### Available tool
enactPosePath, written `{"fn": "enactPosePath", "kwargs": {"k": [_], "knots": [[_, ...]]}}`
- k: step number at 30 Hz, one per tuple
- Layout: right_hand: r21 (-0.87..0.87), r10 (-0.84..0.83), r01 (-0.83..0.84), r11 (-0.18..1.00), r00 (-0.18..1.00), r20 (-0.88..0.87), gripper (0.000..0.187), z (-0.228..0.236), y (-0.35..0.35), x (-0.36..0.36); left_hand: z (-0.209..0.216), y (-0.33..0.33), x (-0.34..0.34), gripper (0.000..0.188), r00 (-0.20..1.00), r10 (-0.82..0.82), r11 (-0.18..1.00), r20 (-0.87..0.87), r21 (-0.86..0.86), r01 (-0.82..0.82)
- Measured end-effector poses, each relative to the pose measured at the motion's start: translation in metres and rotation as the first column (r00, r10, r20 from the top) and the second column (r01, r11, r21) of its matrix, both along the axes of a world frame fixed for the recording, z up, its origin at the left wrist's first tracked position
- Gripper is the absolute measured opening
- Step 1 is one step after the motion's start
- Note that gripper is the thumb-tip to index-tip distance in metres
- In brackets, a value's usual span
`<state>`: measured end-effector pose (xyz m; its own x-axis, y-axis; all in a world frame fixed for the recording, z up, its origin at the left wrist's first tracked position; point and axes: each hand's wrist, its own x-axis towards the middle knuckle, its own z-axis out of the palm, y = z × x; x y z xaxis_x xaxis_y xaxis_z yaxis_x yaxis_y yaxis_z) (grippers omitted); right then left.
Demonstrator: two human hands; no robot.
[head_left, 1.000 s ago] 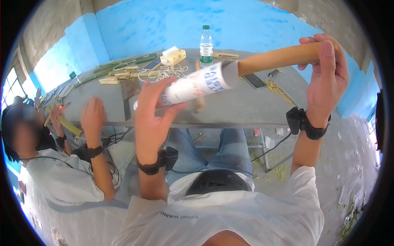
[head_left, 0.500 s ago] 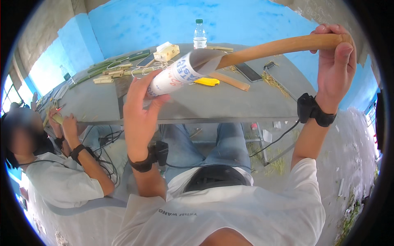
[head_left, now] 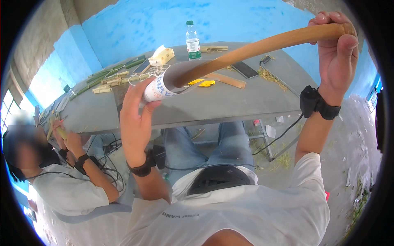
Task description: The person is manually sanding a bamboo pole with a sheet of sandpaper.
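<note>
A long, smooth brown stick (head_left: pixel 262 48) slants across in front of me, its right end raised. My right hand (head_left: pixel 338 57) is closed round that end, thumb on the near side. The stick's lower left end goes into a rolled sheet of sandpaper (head_left: pixel 155 91), white with blue print outside and grey inside. My left hand (head_left: pixel 137 110) wraps round this roll from the left, with the thumb below. The end of the stick within the roll is hidden. Both hands are held up over the near part of the table.
On the grey table (head_left: pixel 197 108) lie a yellow cutter (head_left: pixel 202 83), a brown strip (head_left: pixel 227 80), a dark phone (head_left: pixel 245 69), cut bamboo pieces (head_left: pixel 107 85) and a tissue pack (head_left: pixel 161 56). A water bottle (head_left: pixel 193 43) stands behind. At left a co-worker (head_left: pixel 74 184) holds bamboo.
The sandpaper roll and my left hand have shifted left and slightly down, away from my right hand. More of the stick shows between them. My right hand has risen a little.
</note>
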<state>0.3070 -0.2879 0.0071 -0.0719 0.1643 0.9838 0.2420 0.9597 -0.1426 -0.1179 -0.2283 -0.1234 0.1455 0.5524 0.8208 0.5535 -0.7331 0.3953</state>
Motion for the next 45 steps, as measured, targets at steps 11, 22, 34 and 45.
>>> {"fn": "enactPosePath", "kwargs": {"k": [11,22,34,45], "knots": [[0.214,0.064,-0.075,0.974,0.996,0.059,0.064,-0.008,0.013,-0.081,-0.005,0.002,-0.013,0.043,0.988,0.132,0.984,-0.079,-0.106,-0.14],[0.106,0.291,-0.309,0.945,0.944,0.155,0.047,-0.017,0.026,-0.112,-0.002,0.001,-0.007,0.055,0.992,0.049,0.982,-0.117,-0.176,-0.069],[-0.234,0.023,-0.022,0.972,1.0,0.0,0.049,-0.045,-0.003,-0.121,-0.026,0.001,0.021,0.059,0.996,0.014,0.982,0.084,-0.189,0.002],[-0.027,0.213,-0.223,0.975,0.881,0.422,0.04,-0.071,-0.015,-0.11,-0.049,0.004,0.03,0.073,0.993,-0.085,0.996,-0.08,-0.014,0.084]]}}
